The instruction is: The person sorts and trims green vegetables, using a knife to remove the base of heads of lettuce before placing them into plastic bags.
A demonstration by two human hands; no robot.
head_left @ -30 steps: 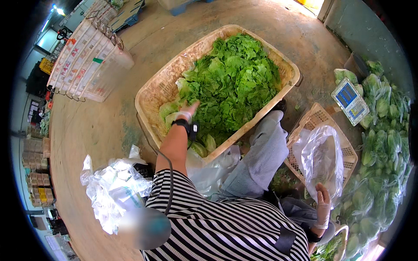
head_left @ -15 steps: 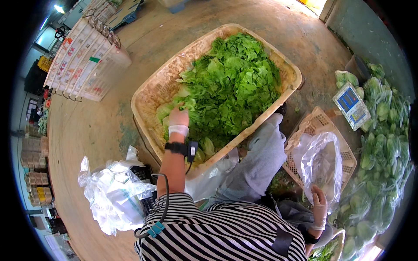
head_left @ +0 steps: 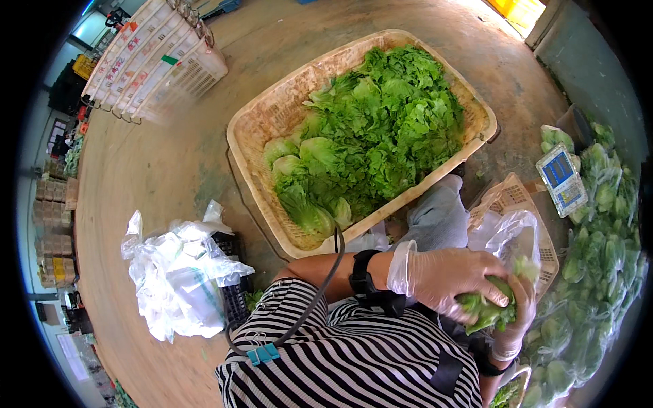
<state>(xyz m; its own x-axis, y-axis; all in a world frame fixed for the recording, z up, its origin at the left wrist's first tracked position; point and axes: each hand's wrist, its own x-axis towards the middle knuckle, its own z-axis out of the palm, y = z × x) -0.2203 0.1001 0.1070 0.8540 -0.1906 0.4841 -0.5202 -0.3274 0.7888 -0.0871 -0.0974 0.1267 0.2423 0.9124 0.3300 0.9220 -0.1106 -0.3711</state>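
My left hand [head_left: 445,279], in a thin clear glove, reaches across my body to the right. Its fingers are closed round a small green lettuce [head_left: 486,309]. From the other side, my gloved right hand [head_left: 518,313] wraps round the same lettuce, its fingers pointing up. Just beyond both hands a clear plastic bag [head_left: 520,228] lies open in a tan plastic crate [head_left: 510,194]. A large worn cream tub [head_left: 248,129] stands in front of me, holding many heads of loose leaf lettuce [head_left: 381,129].
White plastic bags [head_left: 177,279] are heaped on a dark crate at my left. Bagged vegetables [head_left: 598,272] line the right side, with a digital scale [head_left: 563,180] beside them. Stacked white baskets [head_left: 156,61] stand at the far left. A cable [head_left: 316,292] runs over my left arm.
My left hand has left the tub and come right, now carrying a lettuce. My right hand has moved from the bag's edge onto that lettuce. The view has shifted slightly.
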